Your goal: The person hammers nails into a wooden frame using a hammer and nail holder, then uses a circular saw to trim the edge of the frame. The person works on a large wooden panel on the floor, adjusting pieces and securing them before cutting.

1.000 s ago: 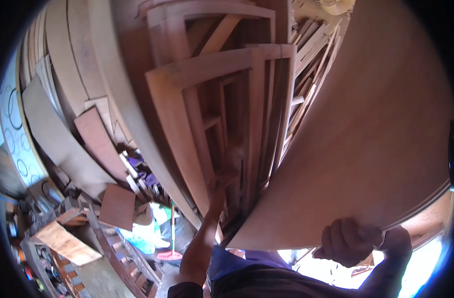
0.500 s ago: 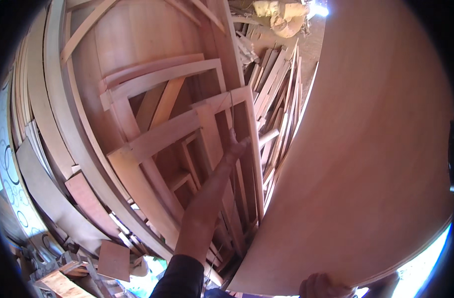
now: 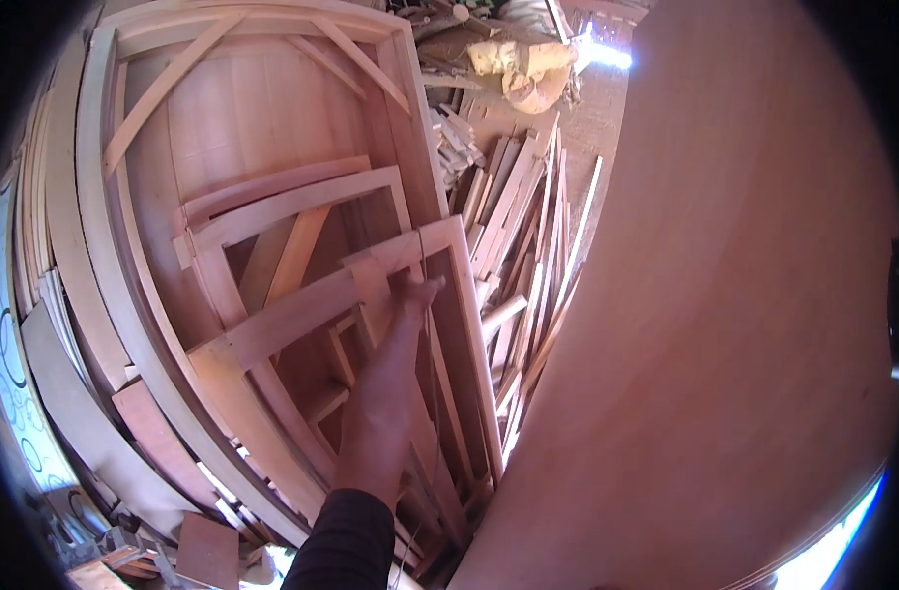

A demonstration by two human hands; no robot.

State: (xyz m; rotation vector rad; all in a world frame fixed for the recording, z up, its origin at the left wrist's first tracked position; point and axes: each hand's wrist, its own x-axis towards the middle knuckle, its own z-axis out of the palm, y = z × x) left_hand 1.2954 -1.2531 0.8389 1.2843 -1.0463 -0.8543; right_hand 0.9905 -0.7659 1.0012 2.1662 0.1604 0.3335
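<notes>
The left hand (image 3: 420, 292) is showing at the upper end of a rectangular bare-wood frame (image 3: 302, 307); whether its grip is clamping, I cannot tell. The frame is leaning left of a broad, smooth brown panel (image 3: 715, 295).

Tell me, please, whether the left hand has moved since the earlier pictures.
Yes: the left hand has moved up, closer to the front wooden frame's top rail.

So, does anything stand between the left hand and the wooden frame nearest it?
Nothing solid visibly does: the left hand is by the upper end of the wooden frame. A thin cord hangs there; whether it comes between is unclear.
</notes>
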